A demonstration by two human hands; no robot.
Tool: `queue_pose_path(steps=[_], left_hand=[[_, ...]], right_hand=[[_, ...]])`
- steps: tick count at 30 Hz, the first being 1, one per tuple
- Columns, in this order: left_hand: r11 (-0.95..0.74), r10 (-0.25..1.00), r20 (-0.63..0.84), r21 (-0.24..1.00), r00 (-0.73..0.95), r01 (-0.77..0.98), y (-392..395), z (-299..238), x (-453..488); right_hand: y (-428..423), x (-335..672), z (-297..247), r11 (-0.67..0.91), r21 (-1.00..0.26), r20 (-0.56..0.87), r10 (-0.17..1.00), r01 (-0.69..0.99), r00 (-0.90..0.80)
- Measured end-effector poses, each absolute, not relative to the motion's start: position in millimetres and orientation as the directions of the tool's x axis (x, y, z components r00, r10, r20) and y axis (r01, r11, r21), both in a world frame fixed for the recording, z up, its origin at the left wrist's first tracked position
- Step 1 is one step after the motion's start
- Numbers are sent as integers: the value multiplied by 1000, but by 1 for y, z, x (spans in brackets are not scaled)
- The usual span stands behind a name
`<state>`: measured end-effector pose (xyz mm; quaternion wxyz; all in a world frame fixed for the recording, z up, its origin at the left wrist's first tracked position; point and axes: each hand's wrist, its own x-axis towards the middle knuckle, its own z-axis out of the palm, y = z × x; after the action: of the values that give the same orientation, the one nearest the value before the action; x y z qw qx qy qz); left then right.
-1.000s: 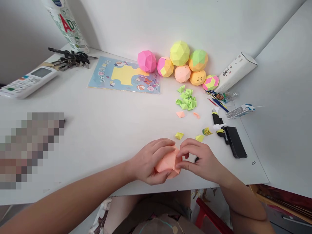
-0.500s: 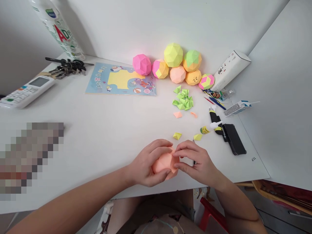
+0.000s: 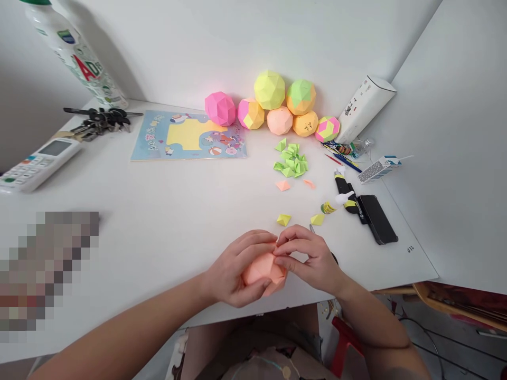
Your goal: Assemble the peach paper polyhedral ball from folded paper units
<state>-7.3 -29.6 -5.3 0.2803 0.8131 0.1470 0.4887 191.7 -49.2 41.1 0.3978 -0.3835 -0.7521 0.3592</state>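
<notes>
An orange paper ball (image 3: 263,270), partly built from folded pieces, sits between both hands near the front edge of the white table (image 3: 166,211). My left hand (image 3: 234,266) cups it from the left, fingers curled round it. My right hand (image 3: 311,257) pinches its top right side with thumb and fingers. Just beyond the hands lie two loose yellow folded pieces (image 3: 283,219). Farther back are a heap of green folded pieces (image 3: 291,161) and two small orange pieces (image 3: 282,185).
Several finished paper balls (image 3: 273,105) line the back wall. A picture sheet (image 3: 190,142), keys (image 3: 99,119), a remote (image 3: 37,163) and a bottle (image 3: 75,53) lie left. Right: a glue bottle (image 3: 336,203), black phone (image 3: 376,219), pens (image 3: 343,158), white tube (image 3: 366,108), small carton (image 3: 378,169).
Both hands have kept hold of the orange ball and shifted it slightly left; the right fingers have closed in over its top. The view has tilted a little.
</notes>
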Motion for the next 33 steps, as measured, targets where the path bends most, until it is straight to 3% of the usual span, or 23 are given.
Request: queue_pose_path(steps=[10,19,22,26,29,33], left_hand=[[-781,513,708,620,485,-79,-28,-5,-9],[-719,589,632,694,504,-29,-31,-5,-12],[-714,622,621,700,477,20,-30,-6,-14],[-749,626,647,654,436,104,-27,-6,-15],[-747,644,634,641,428,174,-27,-5,-14],[-702,703,597,669,385,245,-29,-4,-11]], right_hand=[[-49,187,36,438,-868,347,872,234,-345],[-47,181,31,385,-901,327,906,202,-267],[-47,194,31,481,-816,435,876,321,-208],[-64,226,19,439,-522,548,830,732,-107],[-86,246,5,327,-386,506,857,862,-98],[-108,256,-7,282,-324,359,920,903,-158]])
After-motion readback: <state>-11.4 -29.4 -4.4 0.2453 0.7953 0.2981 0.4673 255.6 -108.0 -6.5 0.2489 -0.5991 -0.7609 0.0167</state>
